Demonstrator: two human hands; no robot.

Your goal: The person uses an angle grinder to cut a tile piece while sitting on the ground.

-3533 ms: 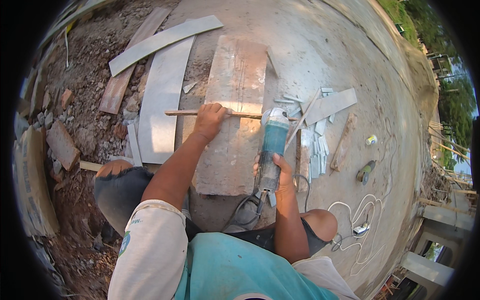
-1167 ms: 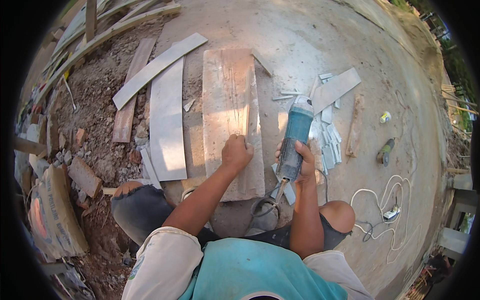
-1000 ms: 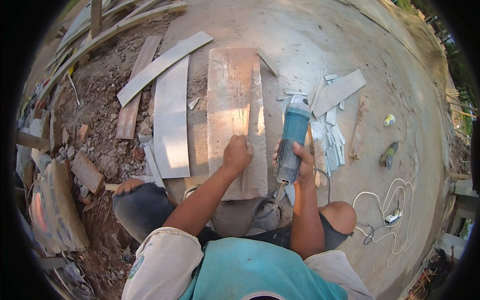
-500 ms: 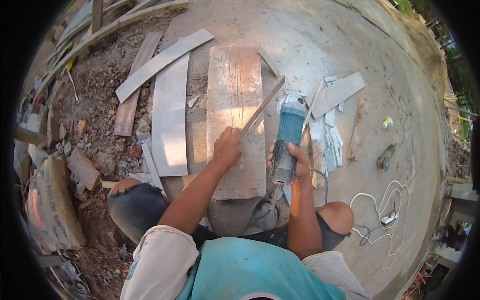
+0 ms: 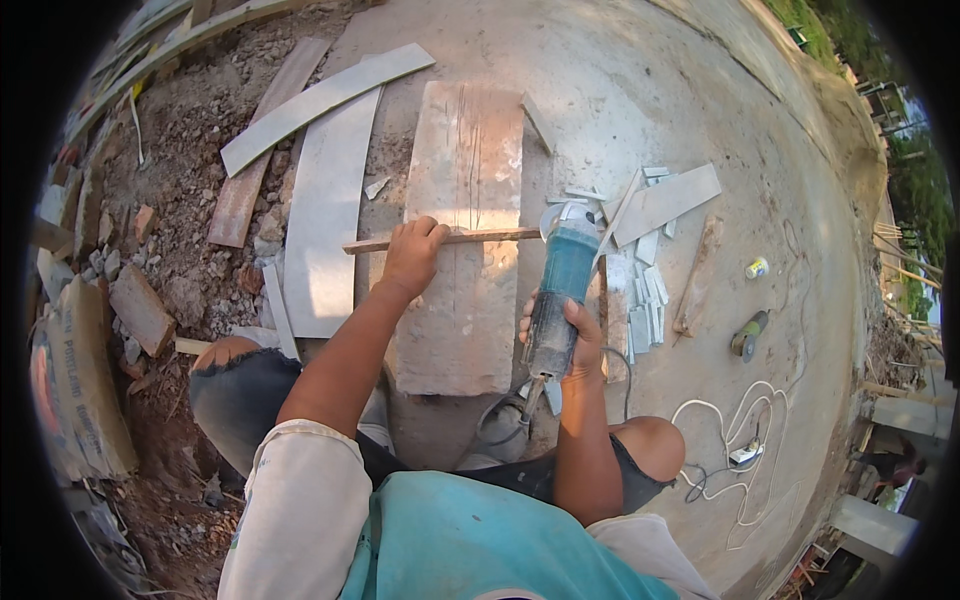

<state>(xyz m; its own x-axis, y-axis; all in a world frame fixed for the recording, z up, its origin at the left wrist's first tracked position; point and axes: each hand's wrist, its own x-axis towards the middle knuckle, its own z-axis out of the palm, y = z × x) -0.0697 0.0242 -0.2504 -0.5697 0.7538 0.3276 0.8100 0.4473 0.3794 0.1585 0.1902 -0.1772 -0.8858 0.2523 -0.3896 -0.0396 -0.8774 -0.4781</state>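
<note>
My left hand (image 5: pixel 412 257) is closed around a narrow brown strip (image 5: pixel 490 237), probably a tile offcut, which lies crosswise over a wide, scored reddish slab (image 5: pixel 463 160). The strip's left end sticks out past the slab. Its right end meets the head of a teal angle grinder (image 5: pixel 568 258), beside the pale disc; whether they touch, I cannot tell. My right hand (image 5: pixel 582 335) grips the grinder's dark rear body from below, the tool's head facing away from me. A cord runs from its back end down between my legs.
Long grey tile planks (image 5: pixel 328 220) lie to the left beside rubble (image 5: pixel 180 190). Small tile offcuts (image 5: pixel 648 295) are piled right of the grinder under a larger tile piece (image 5: pixel 672 203). Farther right are another grinder (image 5: pixel 748 335), a small container (image 5: pixel 756 268) and a white extension cord (image 5: pixel 740 415).
The strip has swung from a slant pointing away to lying crosswise, its right end now at the grinder's head. My left hand has moved left and farther away; the grinder remains in my right.
</note>
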